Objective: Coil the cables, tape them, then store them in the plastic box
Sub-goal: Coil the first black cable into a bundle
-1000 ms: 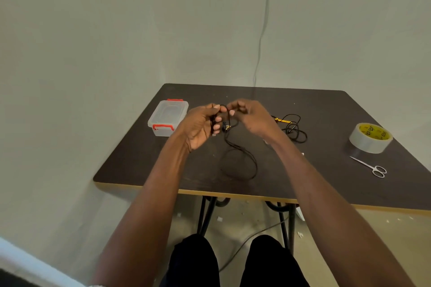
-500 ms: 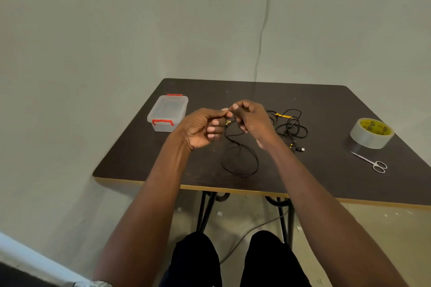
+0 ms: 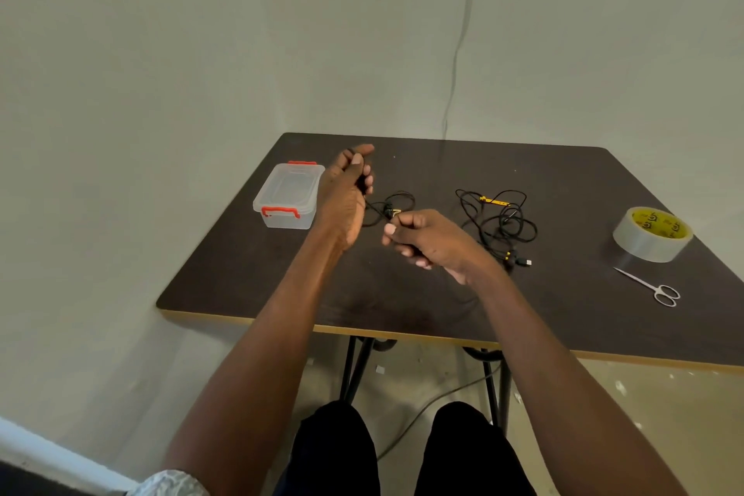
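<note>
Apparently both hands, left hand [image 3: 347,189] and right hand [image 3: 426,240], pinch 1 black cable [image 3: 392,205] running left-right.

On the dark rectangular table [image 3: 443,294], the clear plastic box with red latches [image 3: 289,195] sits at the left; just right of it the left hand [image 3: 346,193] is raised, with a thin black cable [image 3: 392,205] running down from it; the right hand [image 3: 432,244] is nearer, right of that; a loose tangle of black cables [image 3: 499,223] lies further right; the roll of tape [image 3: 651,234] is far right, small metal scissors [image 3: 654,288] in front of it.
</note>
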`<state>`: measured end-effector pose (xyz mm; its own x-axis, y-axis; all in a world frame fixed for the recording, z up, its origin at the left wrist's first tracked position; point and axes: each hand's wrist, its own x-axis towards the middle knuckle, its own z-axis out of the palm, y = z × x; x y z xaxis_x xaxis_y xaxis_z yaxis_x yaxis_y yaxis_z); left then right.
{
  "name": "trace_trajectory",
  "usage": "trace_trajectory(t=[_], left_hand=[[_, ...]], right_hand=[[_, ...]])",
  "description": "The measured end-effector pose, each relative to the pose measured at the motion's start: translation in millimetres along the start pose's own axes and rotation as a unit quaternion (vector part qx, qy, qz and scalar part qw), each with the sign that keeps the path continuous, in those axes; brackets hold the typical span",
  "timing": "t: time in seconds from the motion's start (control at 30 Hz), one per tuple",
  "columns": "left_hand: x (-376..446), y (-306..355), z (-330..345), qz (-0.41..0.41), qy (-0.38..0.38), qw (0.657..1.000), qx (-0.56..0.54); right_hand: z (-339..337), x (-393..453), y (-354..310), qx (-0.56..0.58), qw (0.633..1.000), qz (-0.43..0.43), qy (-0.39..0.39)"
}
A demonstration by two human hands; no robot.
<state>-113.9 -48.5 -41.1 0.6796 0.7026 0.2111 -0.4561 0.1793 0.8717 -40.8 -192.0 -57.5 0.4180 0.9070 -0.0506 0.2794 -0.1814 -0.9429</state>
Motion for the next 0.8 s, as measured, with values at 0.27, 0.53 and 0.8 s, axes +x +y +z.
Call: trace_trajectory(t=[0.27, 0.53, 0.8], left_hand=[[-7, -7, -10, -0.034, -0.103, 0.950, 0.291], [-23, 5, -6, -0.124, -0.220, 0.960, 0.120], [-20, 14, -7, -0.206, -0.302, 0.928, -0.069]], right_hand=[[-37, -15, -52, 0.124, 0.988, -0.096, 0.013], [-57, 18, -41, 0.108, 0.977, -0.084, 0.167], [-31, 30, -21, 0.083, 0.973, -0.047, 0.211]])
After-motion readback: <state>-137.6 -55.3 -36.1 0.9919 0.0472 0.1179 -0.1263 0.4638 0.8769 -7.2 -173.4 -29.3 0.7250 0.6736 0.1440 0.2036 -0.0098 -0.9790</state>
